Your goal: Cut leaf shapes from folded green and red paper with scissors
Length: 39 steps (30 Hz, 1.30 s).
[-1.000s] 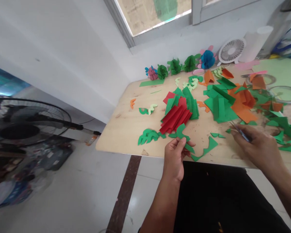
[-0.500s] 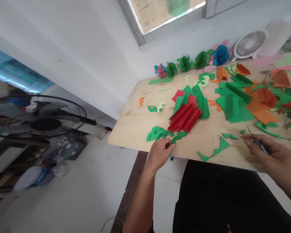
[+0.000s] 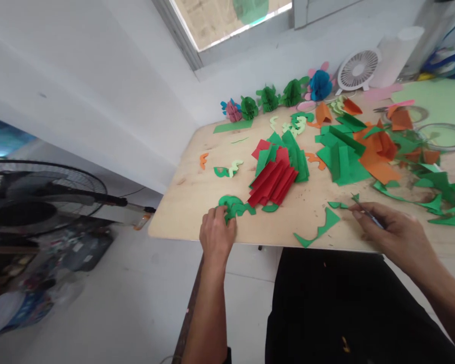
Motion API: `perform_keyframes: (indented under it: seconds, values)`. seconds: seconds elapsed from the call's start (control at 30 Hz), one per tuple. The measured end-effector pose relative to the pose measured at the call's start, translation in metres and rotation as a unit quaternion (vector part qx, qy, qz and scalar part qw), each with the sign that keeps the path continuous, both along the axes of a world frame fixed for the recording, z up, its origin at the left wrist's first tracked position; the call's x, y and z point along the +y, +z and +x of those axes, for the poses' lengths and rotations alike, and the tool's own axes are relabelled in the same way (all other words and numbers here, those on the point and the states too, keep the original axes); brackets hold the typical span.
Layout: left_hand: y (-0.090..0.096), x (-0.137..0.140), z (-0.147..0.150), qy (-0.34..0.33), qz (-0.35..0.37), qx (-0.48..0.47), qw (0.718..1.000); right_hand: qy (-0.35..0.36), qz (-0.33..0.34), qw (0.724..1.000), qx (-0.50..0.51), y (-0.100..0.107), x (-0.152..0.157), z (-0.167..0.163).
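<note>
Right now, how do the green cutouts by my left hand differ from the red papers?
The green cutouts have curved, wavy outlines; the red papers have straight edges. Each of the green cutouts looks smaller than the red papers. Your left hand partly covers the green cutouts, while neither hand touches the red papers. Both lie in overlapping groups.

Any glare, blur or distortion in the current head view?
Head view, top: the window has a washed-out strip along its lower edge; head view, left: the black fan looks stretched and soft; head view, centre: the green paper cut-outs by the left hand look soft, though their curved outlines show.
</note>
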<state>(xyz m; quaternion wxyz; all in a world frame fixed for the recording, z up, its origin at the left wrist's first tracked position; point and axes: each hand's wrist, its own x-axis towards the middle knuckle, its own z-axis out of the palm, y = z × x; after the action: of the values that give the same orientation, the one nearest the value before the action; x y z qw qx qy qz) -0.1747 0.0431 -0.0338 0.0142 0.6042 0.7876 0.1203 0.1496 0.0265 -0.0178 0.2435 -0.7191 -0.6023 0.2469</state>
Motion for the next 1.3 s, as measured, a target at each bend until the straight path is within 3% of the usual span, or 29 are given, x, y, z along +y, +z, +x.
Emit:
perform_keyframes:
  seconds: [0.1, 0.2, 0.3, 0.43, 0.63, 0.73, 0.93, 1.1, 1.2, 1.3]
  values:
    - [-0.009, -0.011, 0.011, -0.009, 0.115, 0.042, 0.992, -0.006, 0.016, 1.0, 0.007, -0.003, 0.0, 0.002]
    - [-0.014, -0.026, 0.036, -0.111, 0.161, -0.015, 0.981, -0.005, 0.014, 1.0, 0.013, -0.003, 0.0, 0.004]
    - [-0.015, -0.039, 0.072, -0.27, 0.095, -0.099, 0.953, -0.004, 0.008, 1.0, 0.014, -0.002, -0.001, 0.003]
    - [-0.012, -0.044, 0.105, -0.354, 0.007, -0.089, 0.931, -0.005, 0.041, 0.998, 0.053, -0.006, -0.004, 0.006]
    - [-0.009, -0.039, 0.107, -0.402, -0.017, -0.129, 0.907, 0.017, 0.061, 0.994, 0.084, -0.009, -0.013, 0.017]
    - [-0.008, -0.033, 0.11, -0.388, -0.024, -0.181, 0.903, -0.002, 0.067, 0.993, 0.094, -0.006, -0.017, 0.023]
    - [-0.016, -0.007, 0.157, -0.364, 0.015, -0.242, 0.899, -0.069, 0.091, 0.987, 0.111, -0.003, -0.02, 0.042]
    - [-0.024, 0.005, 0.191, -0.376, 0.084, -0.149, 0.911, -0.141, 0.097, 0.981, 0.089, -0.011, -0.021, 0.061]
    - [-0.027, 0.006, 0.204, -0.381, 0.048, -0.09, 0.919, -0.175, 0.103, 0.976, 0.073, -0.015, -0.015, 0.07]
    - [-0.03, 0.006, 0.227, -0.429, 0.027, -0.074, 0.9, -0.159, 0.095, 0.979, 0.088, -0.012, -0.003, 0.077]
